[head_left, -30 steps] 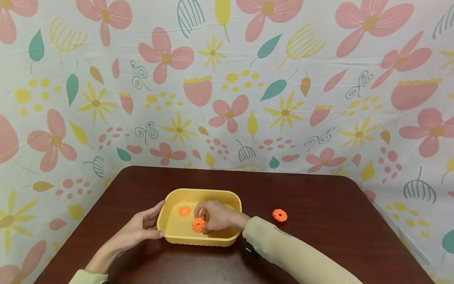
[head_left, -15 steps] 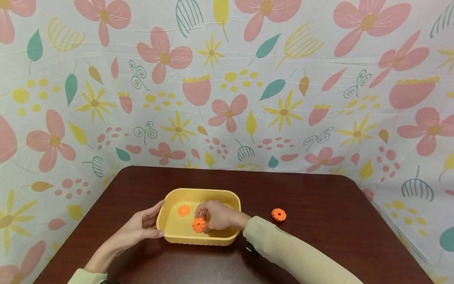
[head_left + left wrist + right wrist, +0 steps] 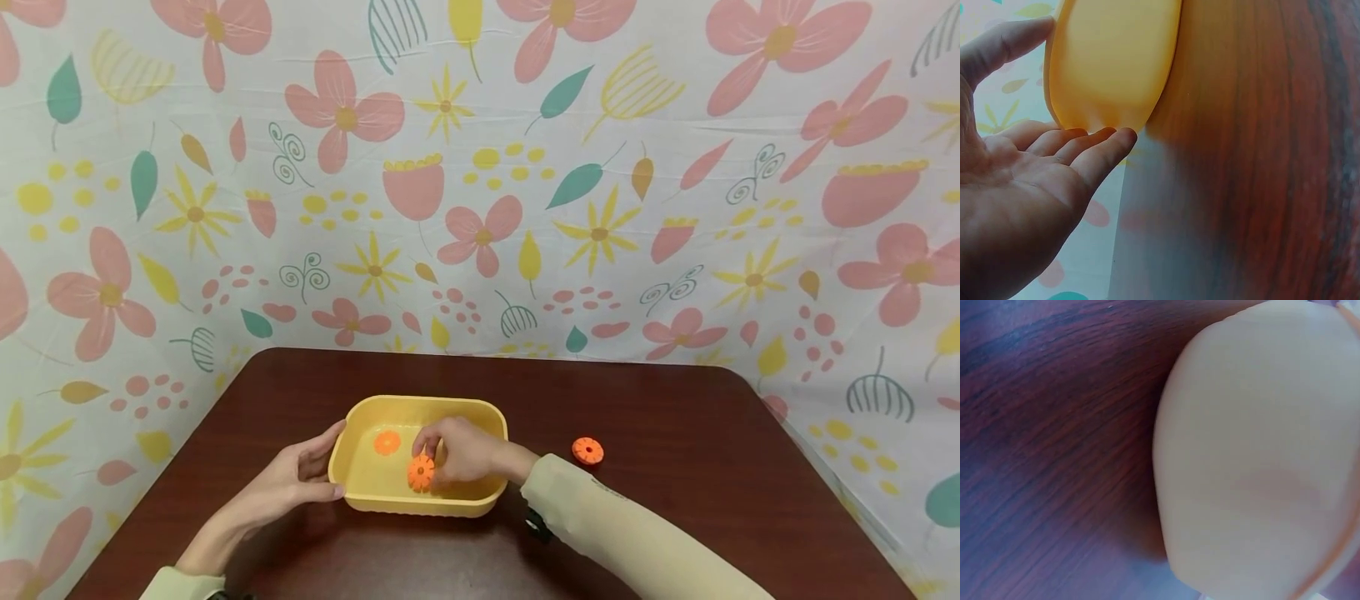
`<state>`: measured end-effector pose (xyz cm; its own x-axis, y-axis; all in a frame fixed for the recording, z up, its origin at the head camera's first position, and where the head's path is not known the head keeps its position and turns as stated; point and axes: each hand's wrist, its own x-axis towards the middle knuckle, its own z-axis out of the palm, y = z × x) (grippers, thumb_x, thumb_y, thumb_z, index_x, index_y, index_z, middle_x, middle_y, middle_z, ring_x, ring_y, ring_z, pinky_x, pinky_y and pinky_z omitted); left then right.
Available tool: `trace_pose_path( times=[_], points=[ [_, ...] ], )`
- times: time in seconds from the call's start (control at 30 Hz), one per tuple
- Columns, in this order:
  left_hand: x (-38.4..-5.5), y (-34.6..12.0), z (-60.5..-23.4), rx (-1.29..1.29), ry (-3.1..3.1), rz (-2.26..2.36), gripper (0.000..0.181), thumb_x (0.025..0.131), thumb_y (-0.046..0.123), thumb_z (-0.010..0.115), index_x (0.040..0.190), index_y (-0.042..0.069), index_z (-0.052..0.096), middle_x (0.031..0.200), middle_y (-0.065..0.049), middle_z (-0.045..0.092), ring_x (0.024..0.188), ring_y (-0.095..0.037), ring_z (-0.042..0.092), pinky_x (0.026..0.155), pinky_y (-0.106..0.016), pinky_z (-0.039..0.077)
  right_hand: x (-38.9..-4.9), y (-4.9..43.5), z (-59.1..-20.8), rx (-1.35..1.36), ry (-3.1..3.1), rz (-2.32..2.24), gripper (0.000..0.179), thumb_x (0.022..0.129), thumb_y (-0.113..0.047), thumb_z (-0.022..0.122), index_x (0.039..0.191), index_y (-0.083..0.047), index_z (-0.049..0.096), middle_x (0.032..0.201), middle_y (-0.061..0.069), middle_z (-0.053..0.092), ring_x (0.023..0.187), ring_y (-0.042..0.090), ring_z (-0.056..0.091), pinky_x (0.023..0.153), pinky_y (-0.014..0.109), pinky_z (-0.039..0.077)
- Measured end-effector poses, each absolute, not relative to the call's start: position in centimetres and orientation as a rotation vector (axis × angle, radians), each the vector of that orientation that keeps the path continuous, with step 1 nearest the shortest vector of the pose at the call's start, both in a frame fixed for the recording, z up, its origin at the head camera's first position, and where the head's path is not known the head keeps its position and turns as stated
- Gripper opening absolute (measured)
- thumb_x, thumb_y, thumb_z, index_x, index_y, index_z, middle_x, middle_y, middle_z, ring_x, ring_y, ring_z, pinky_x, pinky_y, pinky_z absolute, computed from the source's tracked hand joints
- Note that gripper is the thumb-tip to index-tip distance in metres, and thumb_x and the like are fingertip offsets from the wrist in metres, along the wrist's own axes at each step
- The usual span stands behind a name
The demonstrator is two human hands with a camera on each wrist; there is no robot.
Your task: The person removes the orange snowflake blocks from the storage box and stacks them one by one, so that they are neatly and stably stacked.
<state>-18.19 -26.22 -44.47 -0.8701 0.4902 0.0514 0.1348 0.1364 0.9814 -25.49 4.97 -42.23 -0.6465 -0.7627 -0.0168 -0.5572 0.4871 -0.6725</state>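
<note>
A yellow basin stands on the table. At its left end my left hand has the thumb at the near corner and another finger at the far corner. The left wrist view shows that hand with spread fingers, tips against the basin's end wall. Inside the basin, my right hand pinches an orange notched plastic disc, its flat face turned towards me. Another orange disc lies flat on the basin's floor. In the right wrist view only the basin's outer wall shows, hiding the hand.
Right of the basin, an orange notched disc piece lies on the dark brown table. A flower-patterned cloth hangs behind the table and along both sides. My right forearm crosses the basin's right rim.
The disc in my right hand has tilted slightly, so more of its edge shows. My left hand stays at the basin's end. The whole head view has shifted a little.
</note>
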Motion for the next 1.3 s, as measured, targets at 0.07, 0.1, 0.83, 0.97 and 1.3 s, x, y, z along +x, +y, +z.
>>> trace_pose_path(
  times=[0.07, 0.1, 0.83, 0.97, 1.3],
  points=[
    [-18.2, -26.2, -44.4, 0.611, 2.129, 1.796, 0.093, 0.095, -0.001, 0.073, 0.166, -0.005, 0.013, 0.167, -0.031, 0.021, 0.143, -0.048, 0.040, 0.102, -0.030, 0.051, -25.3, 5.2, -41.9, -1.118, 2.429, -0.958, 0.037, 0.075, 0.007, 0.088, 0.106, -0.008, 0.074, 0.090, 0.000, 0.065, 0.059, 0.007, 0.050, 0.059, 0.021, 0.045],
    [-18.2, -26.2, -44.4, 0.612, 2.127, 1.795, 0.093, 0.095, -0.001, 0.073, 0.166, -0.005, 0.013, 0.167, -0.031, 0.021, 0.143, -0.048, 0.041, 0.102, -0.031, 0.051, -25.2, 5.3, -41.8, -1.125, 2.431, -0.975, 0.037, 0.075, 0.007, 0.088, 0.106, -0.007, 0.074, 0.090, 0.001, 0.065, 0.058, 0.007, 0.049, 0.059, 0.020, 0.044],
    [-18.3, -26.2, -44.5, 0.620, 2.124, 1.787, 0.095, 0.095, 0.004, 0.075, 0.166, -0.005, 0.012, 0.166, -0.031, 0.022, 0.137, -0.017, 0.055, 0.101, -0.029, 0.052, -22.4, 11.6, -39.8, -1.029, 2.621, -1.206, 0.037, 0.084, -0.009, 0.090, 0.117, -0.017, 0.076, 0.104, 0.005, 0.062, 0.080, 0.029, 0.049, 0.066, 0.031, 0.041],
    [-18.1, -26.2, -44.4, 0.616, 2.110, 1.787, 0.094, 0.096, 0.003, 0.073, 0.166, -0.004, 0.011, 0.167, -0.031, 0.021, 0.139, -0.019, 0.053, 0.101, -0.028, 0.051, -22.1, 13.0, -39.8, -1.011, 2.635, -1.264, 0.038, 0.084, -0.008, 0.090, 0.119, -0.016, 0.076, 0.102, 0.008, 0.061, 0.074, 0.032, 0.051, 0.065, 0.031, 0.046],
    [-18.0, -26.1, -44.3, 0.609, 2.113, 1.785, 0.093, 0.096, 0.004, 0.074, 0.167, -0.003, 0.013, 0.167, -0.030, 0.022, 0.137, -0.015, 0.054, 0.101, -0.028, 0.051, -22.0, 16.4, -40.0, -0.984, 2.728, -1.330, 0.040, 0.080, -0.005, 0.092, 0.116, -0.015, 0.076, 0.097, 0.006, 0.060, 0.080, 0.029, 0.050, 0.070, 0.029, 0.044]
  ],
)
